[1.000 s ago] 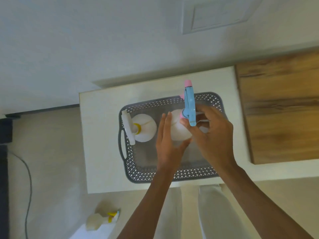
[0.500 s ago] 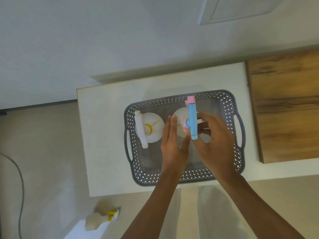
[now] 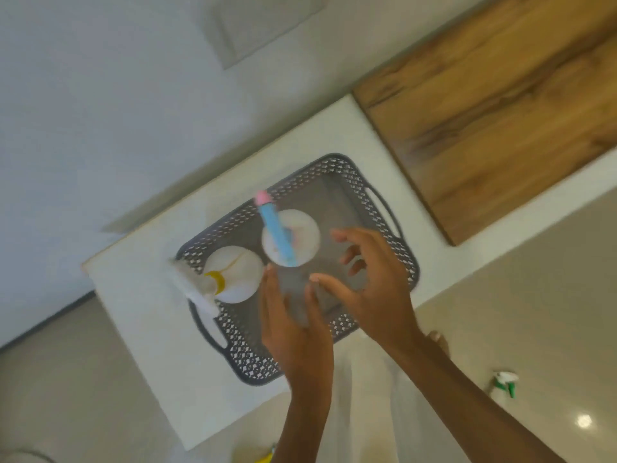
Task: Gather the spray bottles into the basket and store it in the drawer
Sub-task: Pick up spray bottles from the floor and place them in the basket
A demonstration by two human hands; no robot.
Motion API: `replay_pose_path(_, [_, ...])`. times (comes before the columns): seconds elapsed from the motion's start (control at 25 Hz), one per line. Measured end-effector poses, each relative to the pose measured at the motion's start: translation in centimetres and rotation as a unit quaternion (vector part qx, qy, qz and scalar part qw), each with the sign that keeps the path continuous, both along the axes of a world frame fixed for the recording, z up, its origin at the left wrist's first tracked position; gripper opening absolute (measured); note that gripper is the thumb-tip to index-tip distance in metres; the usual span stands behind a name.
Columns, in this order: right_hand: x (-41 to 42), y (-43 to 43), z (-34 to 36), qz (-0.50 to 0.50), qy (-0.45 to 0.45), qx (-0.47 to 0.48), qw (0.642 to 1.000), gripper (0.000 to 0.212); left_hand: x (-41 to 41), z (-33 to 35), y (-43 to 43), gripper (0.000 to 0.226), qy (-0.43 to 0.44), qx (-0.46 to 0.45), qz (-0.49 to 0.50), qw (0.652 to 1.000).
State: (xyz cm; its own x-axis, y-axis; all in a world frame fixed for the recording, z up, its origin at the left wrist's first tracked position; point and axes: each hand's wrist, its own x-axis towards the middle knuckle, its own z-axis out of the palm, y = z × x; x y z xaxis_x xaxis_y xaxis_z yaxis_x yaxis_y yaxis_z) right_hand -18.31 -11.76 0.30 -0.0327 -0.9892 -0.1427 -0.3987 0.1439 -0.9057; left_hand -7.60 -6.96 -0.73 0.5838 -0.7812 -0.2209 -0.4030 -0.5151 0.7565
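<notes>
A dark grey perforated basket (image 3: 384, 208) sits on a white cabinet top (image 3: 143, 312). Two white spray bottles stand upright inside it. One has a blue and pink trigger head (image 3: 277, 232); the other, to its left, has a white head with a yellow collar (image 3: 233, 275). My left hand (image 3: 293, 329) hovers over the basket's near side, fingers straight and empty. My right hand (image 3: 370, 289) is just right of it, fingers spread, holding nothing. Neither hand touches a bottle.
A wooden board surface (image 3: 500, 105) adjoins the cabinet on the right. A spray bottle with a green trigger (image 3: 505, 387) lies on the floor at right. A yellow-topped bottle (image 3: 257, 457) shows at the bottom edge. A white wall lies behind.
Both hands have let go of the blue-headed bottle and drawn back toward me; it now stands alone in the basket. The camera view has tilted and shifted.
</notes>
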Motion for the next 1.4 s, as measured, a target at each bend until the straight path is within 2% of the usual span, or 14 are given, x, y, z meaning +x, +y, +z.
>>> replay_pose_path(0.16, [-6.4,7.0,-0.2,-0.138,-0.014,0.030,0.990,0.041,-6.3,1.9,5.0,0.044,-0.019,-0.071,-0.135,0.988])
replay_pose_path(0.32, [-15.3,16.0,-2.0,-0.279,0.018,0.086,0.956,0.028,-15.3,0.8,9.3,0.038,0.014,-0.070,-0.355,0.932])
replay_pose_path(0.4, [-21.1,22.1,-3.5,-0.361,0.031,0.117,0.925,0.023,-21.0,-1.0,12.2,0.039,0.010,-0.046,-0.486,0.873])
replay_pose_path(0.48, [-25.6,28.0,-5.6,-0.423,0.047,0.155,0.891,0.018,-25.4,-3.5,15.0,0.042,-0.016,-0.019,-0.602,0.798])
replay_pose_path(0.64, [-32.1,38.7,-11.4,-0.508,0.065,0.242,0.824,0.013,-33.7,-8.3,20.8,0.056,-0.066,0.041,-0.717,0.693])
replay_pose_path(0.68, [-33.3,40.8,-13.4,-0.517,0.075,0.280,0.806,0.013,-35.4,-9.8,22.4,0.057,-0.091,0.044,-0.749,0.654])
replay_pose_path(0.76, [-35.1,44.3,-18.2,-0.488,0.105,0.361,0.788,0.021,-38.2,-13.3,25.3,0.059,-0.159,0.108,-0.803,0.564])
replay_pose_path(0.84, [-36.5,46.0,-23.1,-0.405,0.138,0.433,0.793,0.027,-39.8,-17.3,27.2,0.061,-0.218,0.183,-0.825,0.488])
replay_pose_path(0.92, [-38.0,46.2,-28.0,-0.311,0.181,0.460,0.812,0.030,-40.9,-21.1,28.3,0.063,-0.248,0.205,-0.837,0.443])
replay_pose_path(1.04, [-40.7,45.0,-35.1,-0.228,0.236,0.463,0.824,0.027,-42.3,-26.2,28.7,0.064,-0.243,0.219,-0.835,0.442])
replay_pose_path(1.16, [-42.6,43.4,-40.7,-0.177,0.290,0.476,0.811,0.027,-42.2,-30.0,28.7,0.063,-0.236,0.236,-0.819,0.466])
replay_pose_path(1.24, [-42.8,42.6,-43.1,-0.180,0.293,0.484,0.805,0.032,-42.0,-31.5,28.3,0.062,-0.221,0.257,-0.814,0.472])
replay_pose_path(1.32, [-42.2,42.3,-44.6,-0.202,0.288,0.488,0.799,0.043,-41.6,-32.4,28.0,0.060,-0.236,0.253,-0.823,0.450])
replay_pose_path(1.4, [-41.3,42.4,-45.6,-0.206,0.306,0.487,0.792,0.043,-41.0,-32.9,27.5,0.059,-0.257,0.233,-0.839,0.420])
